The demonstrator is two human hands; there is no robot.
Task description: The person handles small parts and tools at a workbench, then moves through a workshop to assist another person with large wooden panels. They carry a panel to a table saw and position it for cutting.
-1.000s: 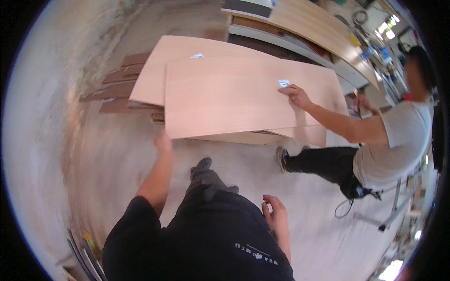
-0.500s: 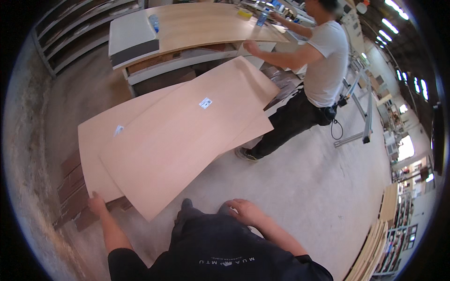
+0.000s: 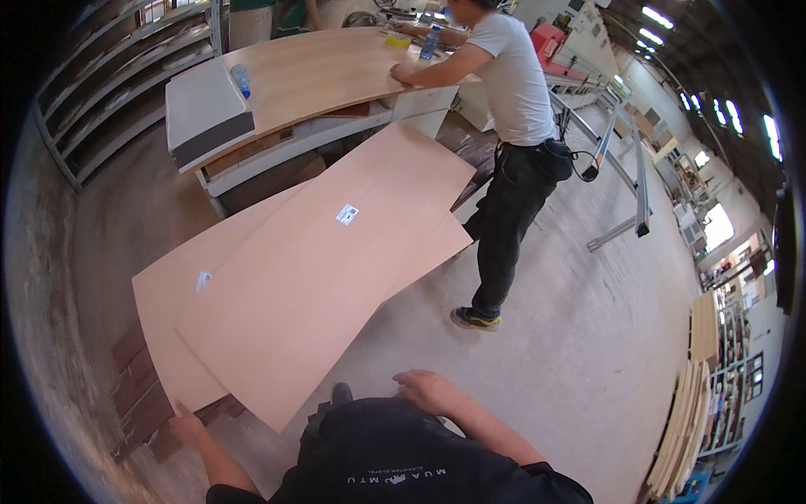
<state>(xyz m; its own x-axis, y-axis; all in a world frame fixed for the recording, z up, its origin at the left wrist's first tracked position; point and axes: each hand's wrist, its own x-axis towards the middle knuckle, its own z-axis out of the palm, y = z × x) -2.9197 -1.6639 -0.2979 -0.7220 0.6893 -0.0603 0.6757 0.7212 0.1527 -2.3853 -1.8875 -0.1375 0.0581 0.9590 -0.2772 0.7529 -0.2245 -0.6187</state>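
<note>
Big, flat, pale tan wooden sheets (image 3: 269,311) lie left of the middle, with the top sheet (image 3: 336,252) slanted across the lower sheet (image 3: 164,323). Past them, on the far side, is a long light-brown wooden table (image 3: 327,71). A person in a light gray shirt and dark pants (image 3: 516,92) stands by its right end. On the near side, the left hand (image 3: 186,428) is at the lower sheet's near left corner, a finger at the edge; I cannot tell if it grips. The right hand (image 3: 428,392) is empty, fingers loose, off to the right. Each sheet has a small white paper sticker (image 3: 347,214). Handling that corner seems to be the step now. Moving it calls for a firm hold and care that the top sheet does not slide.
</note>
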